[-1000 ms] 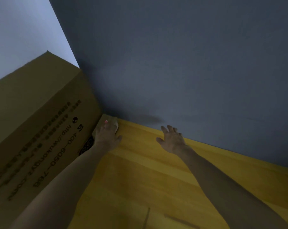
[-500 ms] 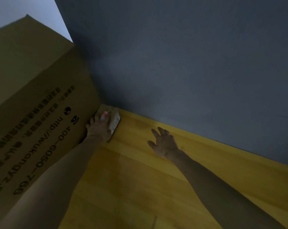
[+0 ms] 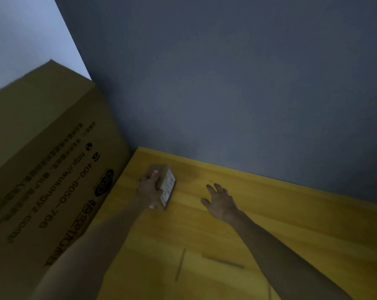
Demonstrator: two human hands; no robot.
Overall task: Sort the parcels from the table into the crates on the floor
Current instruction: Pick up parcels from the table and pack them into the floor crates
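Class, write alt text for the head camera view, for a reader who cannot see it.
A person's left hand grips a small labelled parcel near the far corner of a yellow table, beside a large printed cardboard box. The right hand is open, fingers spread, over the tabletop. A grey wall stands behind.
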